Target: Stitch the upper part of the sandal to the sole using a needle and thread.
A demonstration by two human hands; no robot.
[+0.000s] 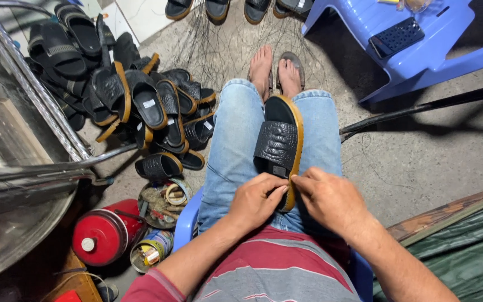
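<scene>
Concrete floor spreads under us, grey and littered with thin dark threads. Off to our left curves a shiny metal machine body, and beside it lies a heap of black sandals with tan-edged soles, stacked loosely against one another. A blue plastic chair stands ahead on our right, with a dark perforated pad on its seat. A black rod runs across the floor below it. More sandals line the top edge of the view.

We sit on a blue stool in pale jeans, bare feet resting on a pair of slippers ahead. Near the stool's left side stand a red cylinder, a round tin of odds and ends and a small open can.

Along our right thigh lies a black sandal with a textured strap and a tan sole edge, toe pointing away from us. Our left hand curls its fingers closed on the near end of it at the heel. Our right hand pinches the tan edge at the heel, thumb and forefinger shut on the rim, the two hands almost touching.
</scene>
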